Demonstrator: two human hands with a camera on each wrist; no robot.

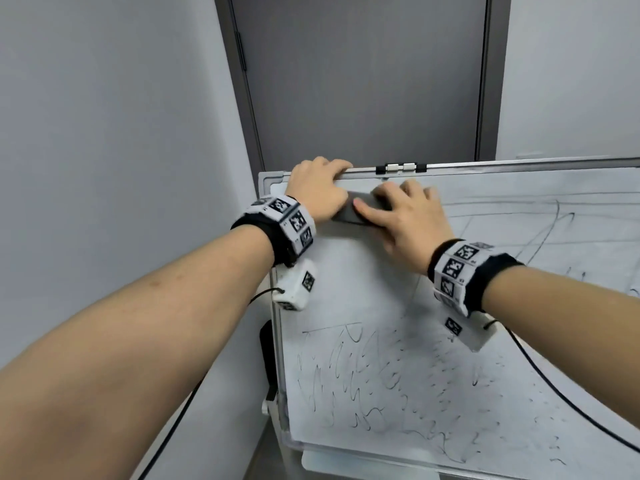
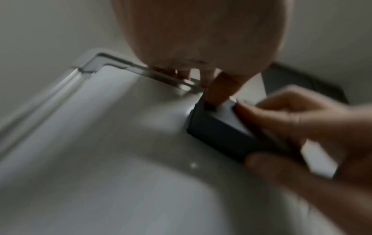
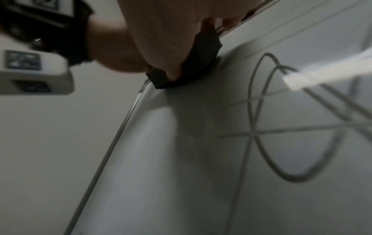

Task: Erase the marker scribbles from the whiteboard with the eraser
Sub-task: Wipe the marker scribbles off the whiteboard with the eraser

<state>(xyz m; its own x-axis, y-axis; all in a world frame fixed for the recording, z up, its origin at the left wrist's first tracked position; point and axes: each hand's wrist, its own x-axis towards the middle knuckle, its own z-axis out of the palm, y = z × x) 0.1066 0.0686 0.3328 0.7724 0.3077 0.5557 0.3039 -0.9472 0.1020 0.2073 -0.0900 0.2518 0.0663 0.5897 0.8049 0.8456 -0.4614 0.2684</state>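
Observation:
The whiteboard (image 1: pixel 363 271) stands tilted in front of me, with black marker scribbles (image 1: pixel 381 375) across its lower part and long lines (image 1: pixel 540 216) at the right. A dark grey eraser (image 1: pixel 348 212) lies flat against the board near its top left corner. My right hand (image 1: pixel 405 216) grips the eraser (image 2: pixel 217 128), thumb on the near side and fingers on the far side. My left hand (image 1: pixel 318 188) curls its fingers over the board's top frame (image 2: pixel 161 74), and its thumb touches the eraser's left end. In the right wrist view the eraser (image 3: pixel 193 66) sits under my palm, next to looping lines (image 3: pixel 255 127).
Behind the board is a grey door (image 1: pixel 363 81), with pale walls (image 1: pixel 104 133) on both sides. A black and silver clip (image 1: pixel 401 167) sits on the top frame. Black cables (image 1: pixel 554 386) hang from both wrist cameras; the right one crosses the board. The board's stand (image 1: pixel 270 368) shows at lower left.

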